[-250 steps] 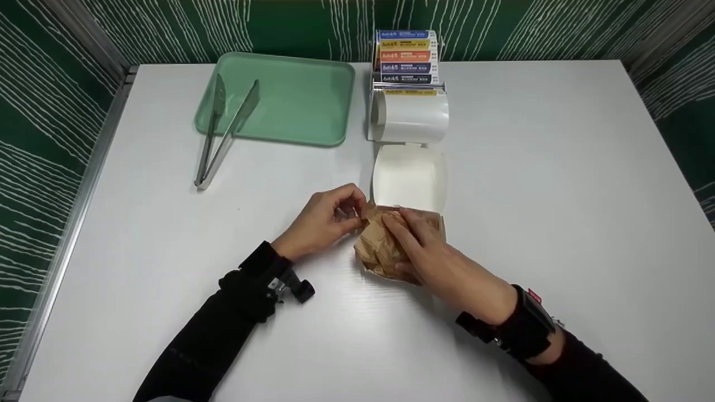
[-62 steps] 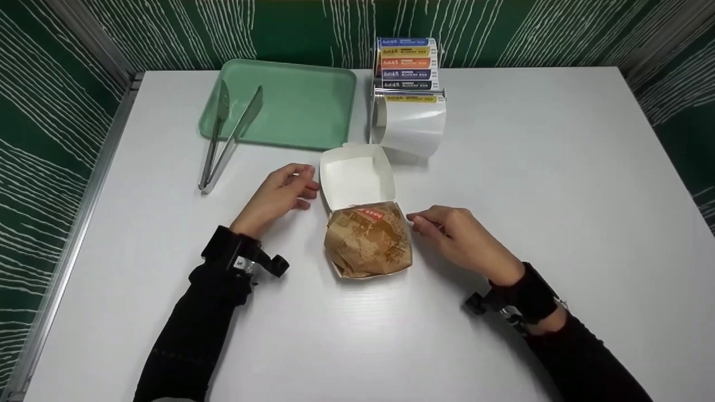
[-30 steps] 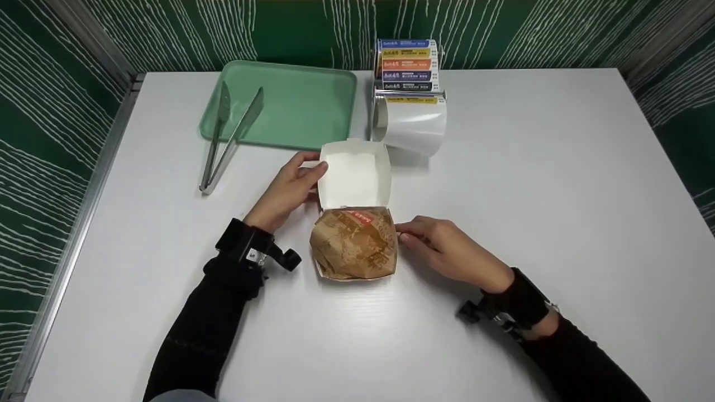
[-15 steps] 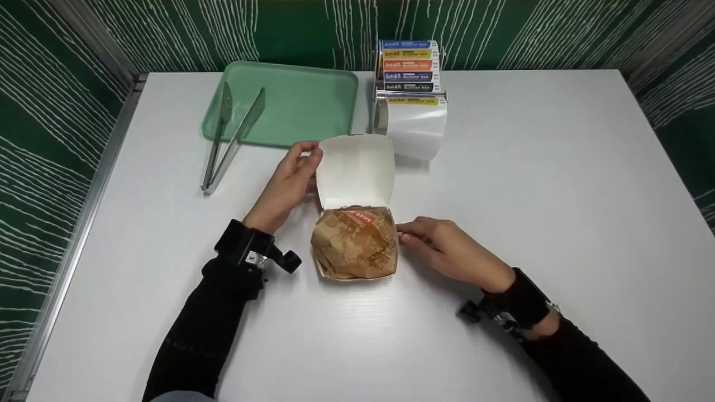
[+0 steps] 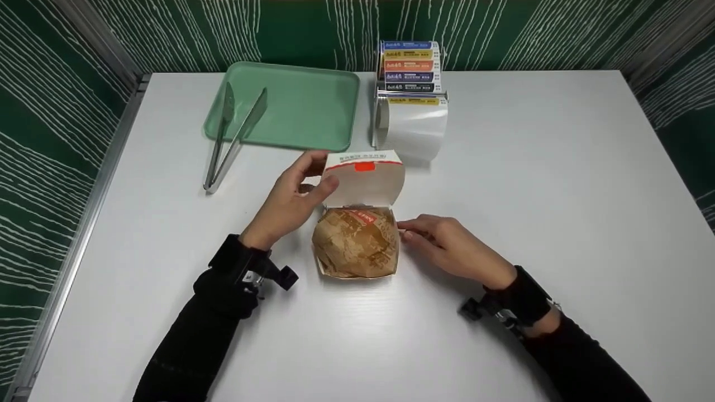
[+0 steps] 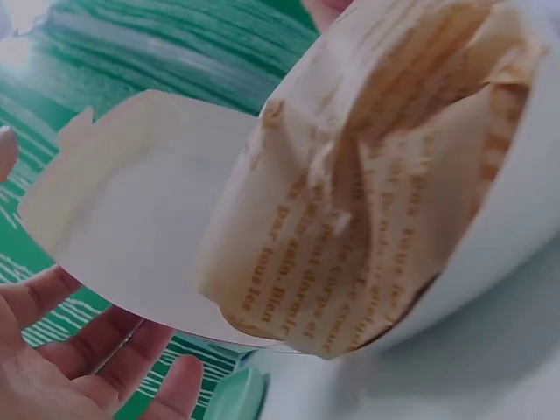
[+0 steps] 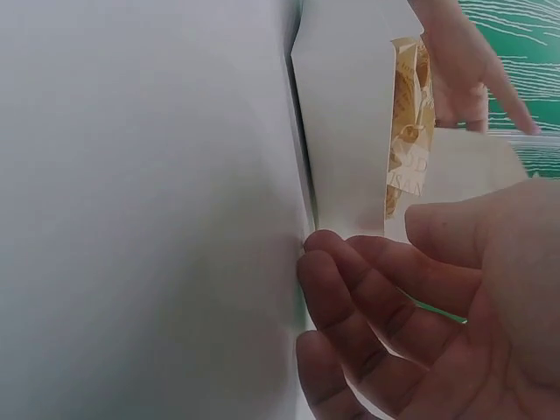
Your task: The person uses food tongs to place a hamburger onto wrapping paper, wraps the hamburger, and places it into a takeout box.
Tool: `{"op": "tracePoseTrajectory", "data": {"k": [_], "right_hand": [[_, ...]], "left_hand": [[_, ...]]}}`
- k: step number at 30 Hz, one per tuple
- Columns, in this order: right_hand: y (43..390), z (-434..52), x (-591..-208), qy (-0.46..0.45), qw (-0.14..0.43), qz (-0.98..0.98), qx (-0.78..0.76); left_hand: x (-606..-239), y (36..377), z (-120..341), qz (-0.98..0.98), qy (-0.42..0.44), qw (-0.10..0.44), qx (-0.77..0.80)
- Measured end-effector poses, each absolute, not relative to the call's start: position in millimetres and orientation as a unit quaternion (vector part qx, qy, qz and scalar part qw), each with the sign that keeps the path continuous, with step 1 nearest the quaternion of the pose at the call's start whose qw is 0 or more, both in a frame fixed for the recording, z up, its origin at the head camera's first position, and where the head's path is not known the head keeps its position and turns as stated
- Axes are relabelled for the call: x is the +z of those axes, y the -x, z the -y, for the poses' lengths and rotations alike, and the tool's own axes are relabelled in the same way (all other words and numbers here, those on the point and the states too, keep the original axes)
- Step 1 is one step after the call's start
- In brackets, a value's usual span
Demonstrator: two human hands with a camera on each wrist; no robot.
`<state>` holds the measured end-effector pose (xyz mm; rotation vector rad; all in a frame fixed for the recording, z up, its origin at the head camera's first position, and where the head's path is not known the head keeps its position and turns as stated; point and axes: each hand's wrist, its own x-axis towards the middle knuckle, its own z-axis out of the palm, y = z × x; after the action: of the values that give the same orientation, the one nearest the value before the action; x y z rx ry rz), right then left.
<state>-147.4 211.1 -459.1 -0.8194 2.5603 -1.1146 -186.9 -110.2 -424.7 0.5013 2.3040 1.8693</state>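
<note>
Near the table's middle, the left hand [image 5: 290, 198] pinches the box lid [image 5: 366, 177] (half raised) and should fold it squarely over the wrapped burger [image 5: 356, 241] while the right hand's [image 5: 452, 248] curled fingertips [image 5: 406, 230] brace the box base [image 5: 357, 272].

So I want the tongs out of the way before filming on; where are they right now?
In the head view the tongs lie at the table's far left, tips resting on the green tray and handle end on the table, left of the left hand.

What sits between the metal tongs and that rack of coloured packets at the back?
In the head view, the green tray lies between the tongs and the rack.
</note>
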Motion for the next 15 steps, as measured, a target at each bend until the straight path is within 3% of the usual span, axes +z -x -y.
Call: {"op": "tracePoseTrajectory", "data": {"k": [6,15], "right_hand": [[148.2,-211.2,-459.6,0.275,0.120,-0.874,-0.383],[148.9,-212.3,-459.2,0.261,0.125,-0.883,-0.370]], "left_hand": [[-423.1,161.9,117.2,-0.805,-0.218,0.053,0.550],[-429.1,119.1,121.1,-0.863,-0.269,0.077,0.420]]}}
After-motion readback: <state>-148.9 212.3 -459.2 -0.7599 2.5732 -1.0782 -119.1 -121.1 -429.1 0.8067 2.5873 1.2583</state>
